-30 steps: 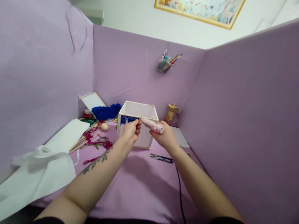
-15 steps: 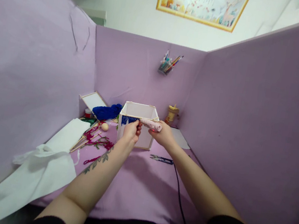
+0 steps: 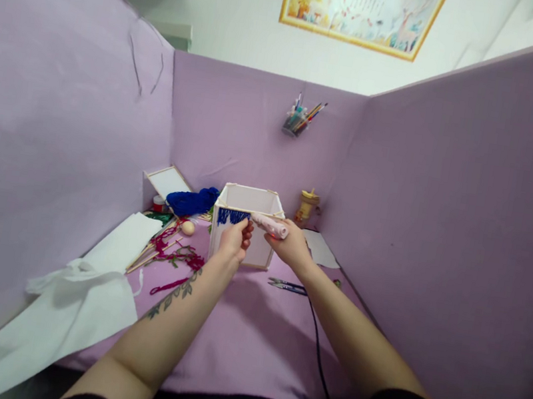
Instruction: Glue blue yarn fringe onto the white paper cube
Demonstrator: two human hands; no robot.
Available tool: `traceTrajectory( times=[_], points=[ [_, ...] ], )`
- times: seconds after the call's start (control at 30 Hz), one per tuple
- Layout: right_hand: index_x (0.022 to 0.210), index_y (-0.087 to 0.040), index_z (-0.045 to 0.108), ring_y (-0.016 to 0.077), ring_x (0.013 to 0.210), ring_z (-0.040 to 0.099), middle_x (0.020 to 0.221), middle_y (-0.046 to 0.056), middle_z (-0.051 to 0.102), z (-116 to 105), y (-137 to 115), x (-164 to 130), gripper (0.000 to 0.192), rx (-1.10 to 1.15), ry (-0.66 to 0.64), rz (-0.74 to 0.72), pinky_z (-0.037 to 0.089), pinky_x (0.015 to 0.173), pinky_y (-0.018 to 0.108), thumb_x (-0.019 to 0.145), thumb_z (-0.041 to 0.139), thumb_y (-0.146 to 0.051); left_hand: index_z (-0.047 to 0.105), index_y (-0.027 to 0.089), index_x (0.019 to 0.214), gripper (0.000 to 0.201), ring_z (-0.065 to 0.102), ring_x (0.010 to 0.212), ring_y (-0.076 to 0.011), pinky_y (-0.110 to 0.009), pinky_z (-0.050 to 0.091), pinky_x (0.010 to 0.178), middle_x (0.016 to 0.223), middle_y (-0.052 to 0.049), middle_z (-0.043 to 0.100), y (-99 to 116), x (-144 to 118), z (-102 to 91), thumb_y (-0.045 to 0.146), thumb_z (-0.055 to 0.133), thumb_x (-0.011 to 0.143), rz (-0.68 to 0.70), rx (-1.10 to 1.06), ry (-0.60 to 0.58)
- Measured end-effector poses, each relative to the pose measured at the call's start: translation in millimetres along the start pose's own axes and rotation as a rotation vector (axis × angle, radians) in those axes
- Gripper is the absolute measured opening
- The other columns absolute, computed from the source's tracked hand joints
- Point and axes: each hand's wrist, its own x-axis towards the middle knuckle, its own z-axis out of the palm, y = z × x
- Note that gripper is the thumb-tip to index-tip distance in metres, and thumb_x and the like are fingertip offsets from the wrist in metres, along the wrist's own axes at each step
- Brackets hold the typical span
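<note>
Right hand (image 3: pixel 289 247) around half-hidden glue gun (image 3: pixel 270 226)

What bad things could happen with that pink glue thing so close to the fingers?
The right hand holds the glue gun with its tip right beside the left hand at the blue fringe. If the tip is hot, it might burn those fingers. The light box could tip or slide under the pressing. The cord trails off the table edge; an arm might snag it and jerk the gun. The scissors lie near the right wrist.

scissors (image 3: pixel 287 286), pen cup (image 3: pixel 295 122), white cloth (image 3: pixel 72 304)
</note>
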Motion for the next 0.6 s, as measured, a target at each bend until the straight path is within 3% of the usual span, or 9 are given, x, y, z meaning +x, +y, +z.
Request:
traceTrajectory(
  times=[0.33, 0.6],
  points=[
    [0.085, -0.021, 0.074, 0.0211, 0.091, 0.066, 0.091, 0.003, 0.073, 1.8, -0.5, -2.3, 0.024, -0.042, 0.003, 0.018, 0.051, 0.084, 0.030, 0.068, 0.060, -0.009, 0.056, 0.010, 0.064, 0.014, 0.040, 0.039, -0.0015, -0.012, 0.018, 0.036, 0.052, 0.002, 0.054, -3.0, 7.0, -3.4, 0.009, 0.066, 0.073, 0.041, 0.039, -0.010],
    [0.093, -0.022, 0.073, 0.0226, 0.097, 0.064, 0.098, 0.004, 0.073, 4.9, -1.1, 0.9, 0.030, -0.056, 0.005, -0.009, 0.050, 0.089, 0.034, 0.069, 0.059, -0.010, 0.057, 0.010, 0.064, 0.012, 0.041, 0.040, -0.0016, -0.013, 0.019, 0.036, 0.053, 0.001, 0.054, -4.6, 7.1, -3.5, 0.010, 0.065, 0.074, 0.027, 0.027, -0.026]
  ],
)
